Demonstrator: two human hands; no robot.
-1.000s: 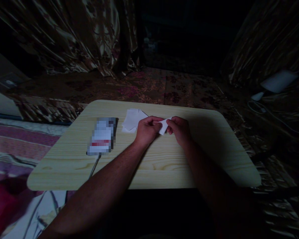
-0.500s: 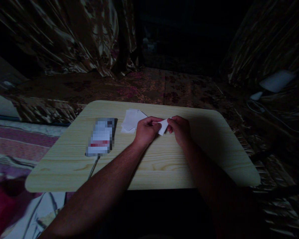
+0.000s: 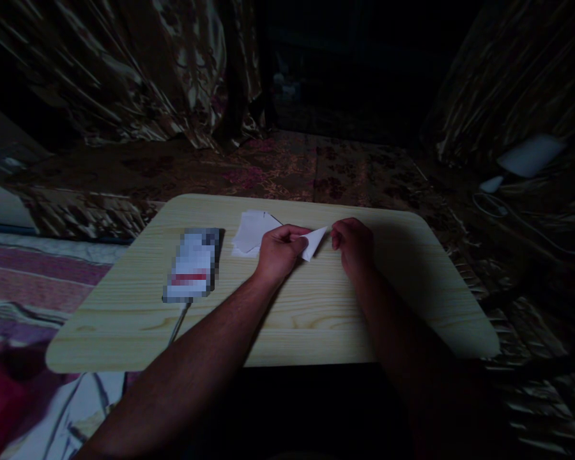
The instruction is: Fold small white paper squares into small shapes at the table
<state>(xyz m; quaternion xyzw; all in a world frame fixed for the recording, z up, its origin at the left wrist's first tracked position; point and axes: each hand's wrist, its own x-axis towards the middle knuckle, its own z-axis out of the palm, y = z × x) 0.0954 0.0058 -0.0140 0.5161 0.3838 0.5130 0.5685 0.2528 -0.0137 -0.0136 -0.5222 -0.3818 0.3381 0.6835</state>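
My left hand pinches a small folded piece of white paper between thumb and fingers, over the middle of the table. The paper's pointed corner sticks out to the upper right. Just right of that tip, my right hand is apart from the paper, its fingers curled together with nothing visible in them. Behind my left hand lies a loose stack of white paper sheets, partly covered by that hand.
A phone-like object, blurred out, lies on the left of the wooden table with a cable running off the front edge. Patterned curtains hang behind. A white lamp-like object is at the right.
My right hand has let go of the folded paper and moved slightly right. My left hand keeps its pinch on the paper, whose pointed corner now shows fully.
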